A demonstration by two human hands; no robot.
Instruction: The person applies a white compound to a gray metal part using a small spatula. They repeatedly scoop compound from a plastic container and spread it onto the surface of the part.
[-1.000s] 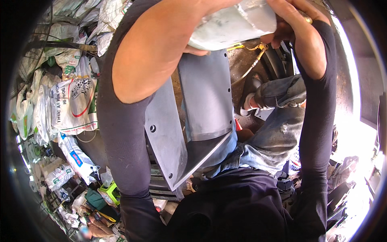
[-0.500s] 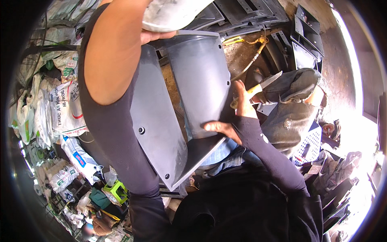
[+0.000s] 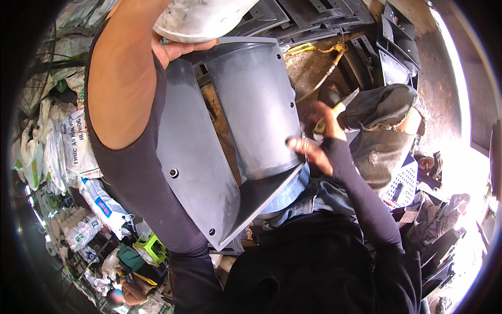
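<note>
A large grey plastic part [image 3: 256, 110], a curved panel joined to a flat side plate with bolt holes, stands tilted on my lap. My left hand [image 3: 178, 49] grips its top edge, just under a whitish rounded thing [image 3: 201, 18] at the top of the picture. My right hand [image 3: 316, 144] is closed on a small knife [image 3: 334, 111] with a yellow handle, blade pointing up and to the right. Its fingertips touch the part's right edge, low down.
More grey plastic parts [image 3: 319, 15] are stacked on the dirt floor ahead, with a yellowish hose [image 3: 327, 78] beside them. Printed sacks [image 3: 68, 141] pile up at the left. A perforated basket [image 3: 402, 183] sits by my jeans knee [image 3: 387, 120]. A green stool [image 3: 149, 246] stands lower left.
My right arm has come down from overhead to the part's right edge, where the knife now shows in the hand. The left hand keeps its hold on the top edge.
</note>
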